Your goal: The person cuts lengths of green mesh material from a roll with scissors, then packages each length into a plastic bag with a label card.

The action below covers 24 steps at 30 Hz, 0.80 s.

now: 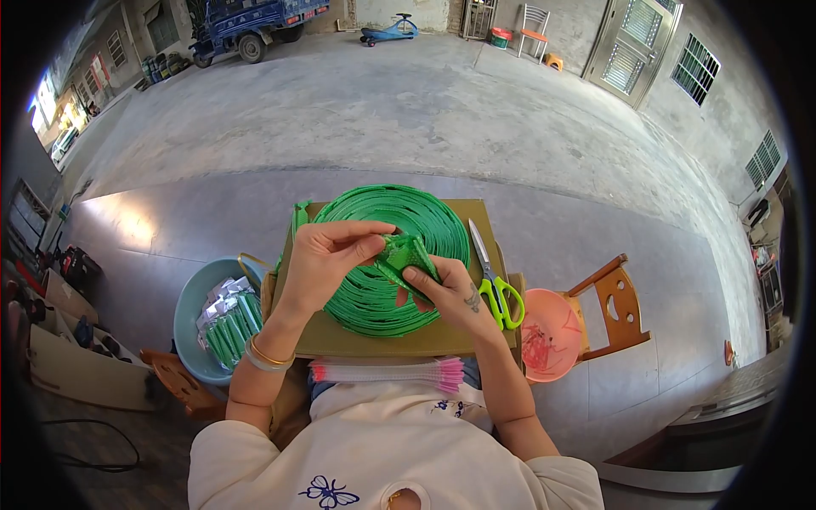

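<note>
A large flat coil of green strip lies on a brown box top. Above the coil, my left hand pinches the upper left edge of a folded green piece between thumb and fingers. My right hand grips the same piece from its lower right side, thumb on top. Scissors with lime-green handles rest at the box's right side, blades pointing away from me. A bundle of clear strips with pink ends lies across my lap, by the near box edge.
At the left, a blue basin holds green and silver packets. A pink basin with small red pieces is at the right, beside a wooden chair. Farther off are a blue truck, a ride-on toy and a metal chair.
</note>
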{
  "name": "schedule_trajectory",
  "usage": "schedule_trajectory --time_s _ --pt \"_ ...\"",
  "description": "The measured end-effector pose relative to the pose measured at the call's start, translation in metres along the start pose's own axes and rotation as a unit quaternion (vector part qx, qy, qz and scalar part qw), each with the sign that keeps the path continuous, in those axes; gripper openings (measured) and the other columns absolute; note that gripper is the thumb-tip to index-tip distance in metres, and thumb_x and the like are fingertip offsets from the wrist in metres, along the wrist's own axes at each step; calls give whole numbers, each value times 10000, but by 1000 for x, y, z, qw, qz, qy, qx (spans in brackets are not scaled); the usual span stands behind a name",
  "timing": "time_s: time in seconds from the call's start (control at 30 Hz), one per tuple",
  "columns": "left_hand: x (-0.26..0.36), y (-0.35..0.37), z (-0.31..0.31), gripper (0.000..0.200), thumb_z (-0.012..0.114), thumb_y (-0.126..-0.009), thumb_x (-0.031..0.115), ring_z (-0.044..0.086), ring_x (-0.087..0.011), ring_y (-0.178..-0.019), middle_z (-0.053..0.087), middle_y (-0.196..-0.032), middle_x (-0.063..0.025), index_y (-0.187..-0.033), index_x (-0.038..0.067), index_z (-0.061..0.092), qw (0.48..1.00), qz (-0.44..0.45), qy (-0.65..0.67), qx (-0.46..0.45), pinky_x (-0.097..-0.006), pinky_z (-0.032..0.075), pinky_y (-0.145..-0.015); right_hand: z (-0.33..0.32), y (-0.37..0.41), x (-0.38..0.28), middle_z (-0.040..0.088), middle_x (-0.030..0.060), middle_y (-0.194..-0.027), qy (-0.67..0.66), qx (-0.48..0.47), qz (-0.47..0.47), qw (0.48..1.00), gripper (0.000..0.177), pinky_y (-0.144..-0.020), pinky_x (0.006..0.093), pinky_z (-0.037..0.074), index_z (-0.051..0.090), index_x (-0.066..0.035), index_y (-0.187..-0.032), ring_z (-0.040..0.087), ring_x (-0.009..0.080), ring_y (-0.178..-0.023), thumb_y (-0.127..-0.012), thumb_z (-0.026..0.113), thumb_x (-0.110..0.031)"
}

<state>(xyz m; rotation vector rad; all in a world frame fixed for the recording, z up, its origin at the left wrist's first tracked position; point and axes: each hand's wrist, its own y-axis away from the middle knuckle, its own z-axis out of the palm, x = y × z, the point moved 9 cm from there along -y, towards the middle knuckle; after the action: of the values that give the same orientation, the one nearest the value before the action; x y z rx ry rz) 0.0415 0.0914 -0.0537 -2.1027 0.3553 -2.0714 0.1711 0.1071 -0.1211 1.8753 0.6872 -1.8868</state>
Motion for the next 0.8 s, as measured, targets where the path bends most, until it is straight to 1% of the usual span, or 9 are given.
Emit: schedule_trajectory --time_s 0.07,0.17,0.27,0.37,0.47,0.57,0.6,0.7,0.8 --pt "-3 -2 -1 144 583 -835 -5 601 -76 -774 656 -881 -53 -965 -24 643 999 -21 42 9 -190 500 -674 0 0 -5 636 15 -666 30 -5 -25 999 241 -440 208 382 623 -13 -885 457 42 -490 -896 533 -236" --pt "0 0 -2 139 559 -826 -43 614 -100 -797 649 -941 -90 -944 -39 633 998 15 43 37 -199 513 -696 0 1 -9 645 15 -680 58 7 -29 998 245 -438 209 385 631 -12 -878 458 42 -490 -894 536 -238" --pt "0 5 -1 148 539 -810 -74 617 -107 -805 636 -987 -125 -932 -59 623 997 41 -25 54 -205 516 -701 -3 0 -7 649 17 -682 61 22 -19 998 249 -434 213 386 635 -12 -877 457 42 -488 -891 540 -242" --pt "2 7 1 146 542 -800 -79 618 -112 -826 634 -998 -139 -923 -70 619 993 66 -88 48 -207 516 -703 -6 0 -6 644 16 -669 55 35 -12 998 251 -433 215 386 636 -14 -870 455 42 -482 -889 543 -247" --pt "8 12 7 127 578 -793 -60 615 -108 -833 637 -993 -135 -911 -69 623 995 81 -30 51 -202 510 -684 -9 0 -6 627 9 -639 69 47 -14 996 253 -432 215 379 633 -18 -856 448 44 -474 -888 544 -252" --pt "5 13 4 99 609 -791 -40 614 -109 -838 638 -973 -158 -883 -70 630 990 73 -91 78 -206 512 -670 -8 0 -6 601 5 -610 100 45 -15 994 248 -427 219 364 616 -18 -838 436 47 -465 -891 539 -248" --pt "3 13 2 84 615 -792 -35 615 -110 -836 639 -962 -162 -870 -66 619 991 74 -75 86 -207 513 -669 -8 0 -6 592 4 -602 112 43 -14 993 246 -424 222 358 609 -18 -832 432 48 -462 -892 536 -245" --pt "-3 9 -2 59 621 -797 -29 619 -115 -830 644 -928 -167 -834 -49 580 992 73 -26 99 -210 516 -670 -1 1 -6 567 4 -585 43 24 -1 999 227 -430 229 351 587 -16 -822 424 48 -469 -894 530 -225" --pt "-7 5 -5 83 609 -805 -36 623 -121 -821 649 -897 -156 -816 -24 528 993 56 8 101 -212 518 -681 -2 1 -4 552 1 -580 70 18 -9 997 206 -441 225 355 579 -22 -822 430 45 -480 -896 521 -205"
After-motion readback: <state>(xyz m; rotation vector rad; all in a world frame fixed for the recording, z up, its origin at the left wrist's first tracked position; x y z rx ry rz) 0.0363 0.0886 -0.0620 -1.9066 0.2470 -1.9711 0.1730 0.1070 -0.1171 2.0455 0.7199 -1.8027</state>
